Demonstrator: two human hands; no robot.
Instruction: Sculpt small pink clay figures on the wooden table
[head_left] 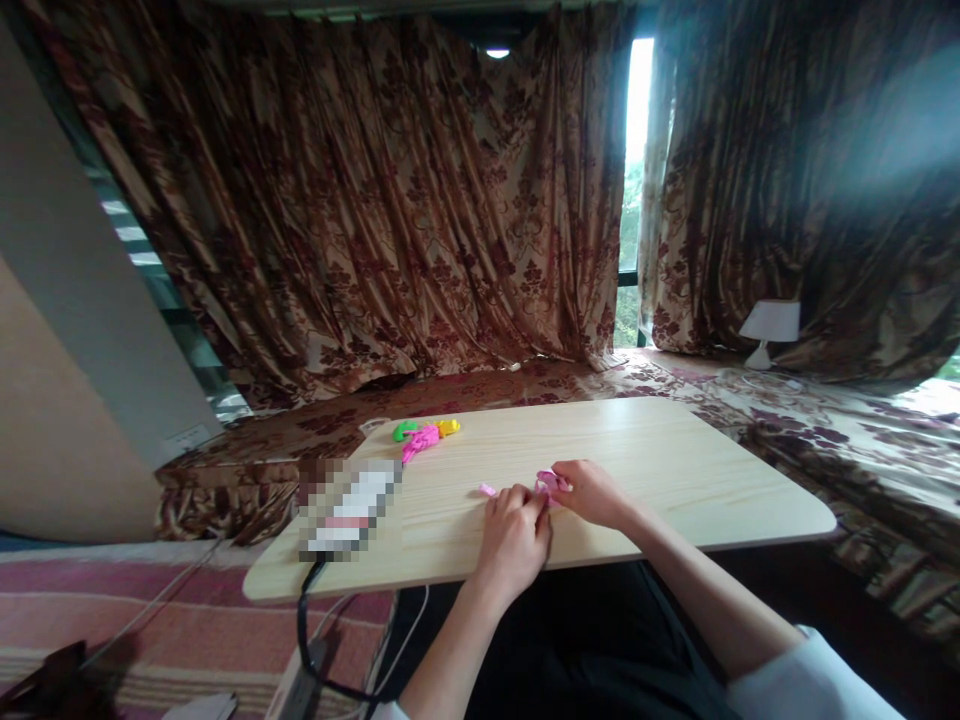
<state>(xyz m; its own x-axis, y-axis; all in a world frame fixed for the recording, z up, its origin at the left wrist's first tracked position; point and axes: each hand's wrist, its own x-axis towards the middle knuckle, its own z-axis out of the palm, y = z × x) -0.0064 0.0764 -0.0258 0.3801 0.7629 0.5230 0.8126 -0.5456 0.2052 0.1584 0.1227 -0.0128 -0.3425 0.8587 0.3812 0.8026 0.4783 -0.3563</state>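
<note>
Both of my hands work close together over the front middle of the light wood table (637,440). Between them is a small pink ribbon-like strip (551,482), looped or folded; its exact kind is hard to make out. My right hand (594,492) pinches its right side with thumb and fingers. My left hand (514,528) is closed at its left side, fingers bent down near the tabletop. A short pale pink end (487,490) sticks out to the left of my left fingers.
At the table's back left lie a bright pink bundle (421,440), a green piece (405,430) and a yellow piece (448,427). A blurred-out object (352,510) with a black cable (302,620) sits at the left edge. Behind stands a white lamp (772,322).
</note>
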